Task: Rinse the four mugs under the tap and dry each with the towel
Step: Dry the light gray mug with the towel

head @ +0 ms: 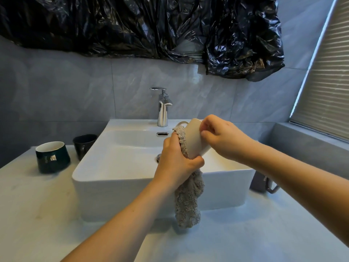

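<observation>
My left hand (174, 163) grips the towel (187, 201) against the white mug (196, 140), which my right hand (219, 137) holds tilted over the sink (132, 178). The towel's tail hangs past the sink's front. A green mug (52, 156) and black mug (84, 145) stand on the desk (56, 214) left; a grey mug (261, 182) right.

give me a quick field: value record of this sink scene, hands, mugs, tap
left hand: presses grey towel against white mug
right hand: grips the white mug, tilted over the sink
tap: no water visible
left of sink: dark green mug, black mug, both upright
right of sink: dark mug, partly hidden
</observation>
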Demonstrator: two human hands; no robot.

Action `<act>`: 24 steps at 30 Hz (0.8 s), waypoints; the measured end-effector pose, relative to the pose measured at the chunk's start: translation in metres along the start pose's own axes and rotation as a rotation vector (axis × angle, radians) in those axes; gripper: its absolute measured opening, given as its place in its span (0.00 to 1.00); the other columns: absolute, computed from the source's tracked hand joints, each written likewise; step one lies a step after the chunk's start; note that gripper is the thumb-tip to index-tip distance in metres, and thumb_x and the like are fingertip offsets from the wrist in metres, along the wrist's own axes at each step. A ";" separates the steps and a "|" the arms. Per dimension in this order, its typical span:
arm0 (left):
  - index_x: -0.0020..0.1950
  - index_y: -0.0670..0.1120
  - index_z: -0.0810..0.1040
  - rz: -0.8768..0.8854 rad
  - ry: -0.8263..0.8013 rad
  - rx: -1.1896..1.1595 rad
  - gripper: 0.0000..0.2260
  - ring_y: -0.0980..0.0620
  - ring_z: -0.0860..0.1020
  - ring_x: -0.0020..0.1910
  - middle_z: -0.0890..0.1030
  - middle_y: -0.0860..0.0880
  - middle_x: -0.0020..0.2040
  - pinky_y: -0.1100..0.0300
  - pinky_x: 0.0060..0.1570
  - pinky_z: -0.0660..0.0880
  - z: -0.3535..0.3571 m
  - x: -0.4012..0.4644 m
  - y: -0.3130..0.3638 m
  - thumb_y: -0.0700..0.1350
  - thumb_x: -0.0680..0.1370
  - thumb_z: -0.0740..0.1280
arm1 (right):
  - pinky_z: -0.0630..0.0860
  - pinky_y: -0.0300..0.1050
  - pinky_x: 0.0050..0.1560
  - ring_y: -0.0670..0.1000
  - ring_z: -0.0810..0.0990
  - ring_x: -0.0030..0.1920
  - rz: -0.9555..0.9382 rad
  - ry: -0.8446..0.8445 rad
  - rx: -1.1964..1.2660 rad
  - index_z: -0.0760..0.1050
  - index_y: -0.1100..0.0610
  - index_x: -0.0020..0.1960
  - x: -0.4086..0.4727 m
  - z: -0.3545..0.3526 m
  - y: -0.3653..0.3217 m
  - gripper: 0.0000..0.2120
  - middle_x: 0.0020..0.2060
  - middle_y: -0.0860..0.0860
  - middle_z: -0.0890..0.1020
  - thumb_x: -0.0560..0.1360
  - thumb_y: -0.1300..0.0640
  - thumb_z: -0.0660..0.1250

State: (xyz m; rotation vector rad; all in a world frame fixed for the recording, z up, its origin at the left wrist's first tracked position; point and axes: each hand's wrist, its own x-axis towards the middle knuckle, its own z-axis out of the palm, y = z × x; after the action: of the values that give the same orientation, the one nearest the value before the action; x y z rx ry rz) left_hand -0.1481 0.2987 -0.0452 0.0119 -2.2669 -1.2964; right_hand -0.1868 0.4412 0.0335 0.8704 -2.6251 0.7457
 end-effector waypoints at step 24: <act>0.68 0.62 0.63 0.178 0.065 -0.191 0.20 0.47 0.73 0.67 0.68 0.52 0.70 0.44 0.68 0.69 -0.017 -0.072 0.045 0.51 0.78 0.63 | 0.77 0.57 0.52 0.58 0.78 0.44 0.249 0.322 0.650 0.76 0.61 0.53 -0.115 0.006 -0.036 0.06 0.47 0.60 0.81 0.81 0.62 0.61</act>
State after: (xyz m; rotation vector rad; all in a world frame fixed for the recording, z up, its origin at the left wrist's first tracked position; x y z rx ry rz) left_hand -0.0674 0.3281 -0.0340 -0.2077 -2.0305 -1.3893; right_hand -0.0756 0.4678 -0.0046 0.4955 -2.2334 1.7042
